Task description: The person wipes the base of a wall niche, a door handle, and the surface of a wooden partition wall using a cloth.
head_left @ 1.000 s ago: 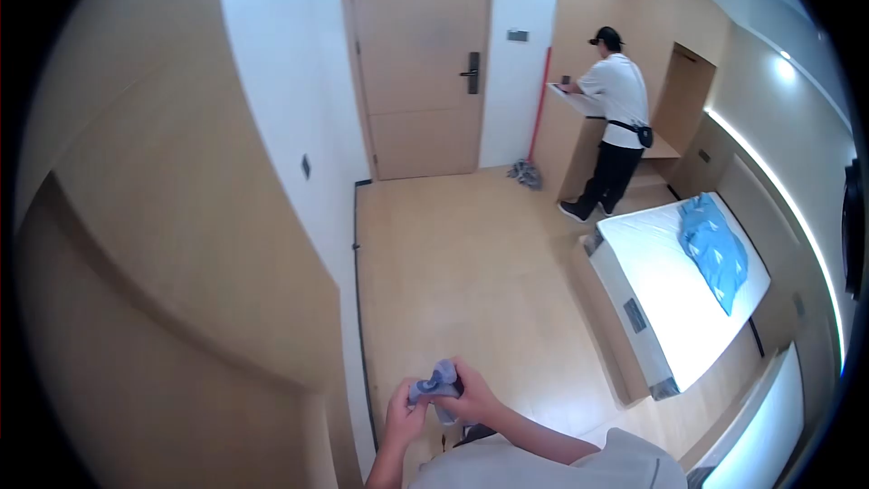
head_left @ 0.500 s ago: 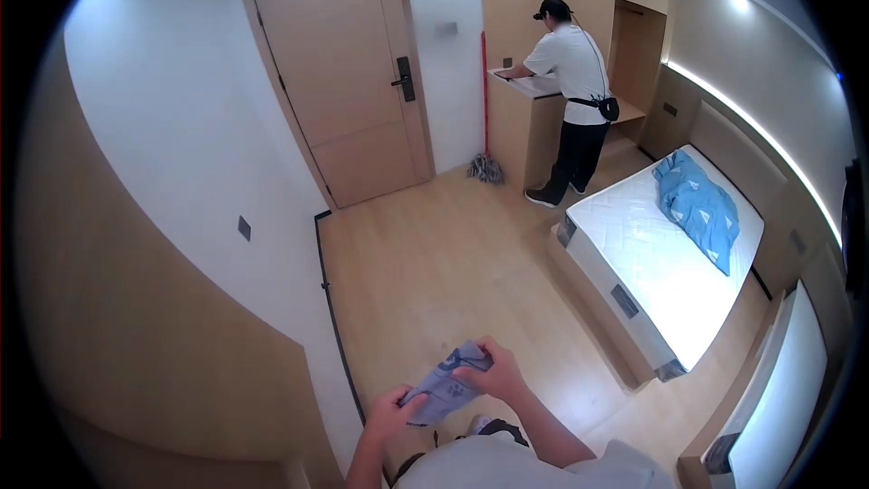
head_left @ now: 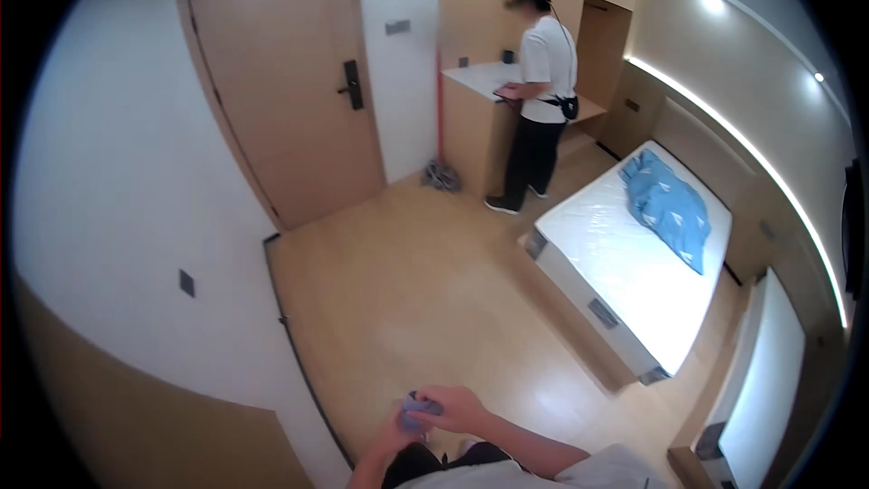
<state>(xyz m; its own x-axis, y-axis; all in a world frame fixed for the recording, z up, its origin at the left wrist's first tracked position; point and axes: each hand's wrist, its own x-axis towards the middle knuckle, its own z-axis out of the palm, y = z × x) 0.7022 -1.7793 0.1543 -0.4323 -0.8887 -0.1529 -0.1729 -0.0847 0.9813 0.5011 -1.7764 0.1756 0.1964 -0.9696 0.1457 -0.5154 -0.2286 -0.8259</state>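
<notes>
A lavender-grey patterned cloth (head_left: 421, 408) is bunched into a small bundle low in the head view, in front of my body. From the lower left, my left hand (head_left: 393, 431) closes round its near side. My right hand (head_left: 455, 408) grips the same bundle from the right, with the fingers over its top. Both hands are close together, and part of the cloth is hidden inside them.
A person (head_left: 548, 68) in a white shirt stands by the white-topped counter (head_left: 471, 79), hands at a reddish item. A mop (head_left: 441, 175) leans near the door (head_left: 281, 81). On the right are a mattress (head_left: 606, 258) with a blue bedding bundle (head_left: 668, 208) and another mattress (head_left: 765, 380).
The cloth was spread between my hands and is now crumpled, with the hands drawn together. My view has shifted. The other person has straightened up from leaning over the counter.
</notes>
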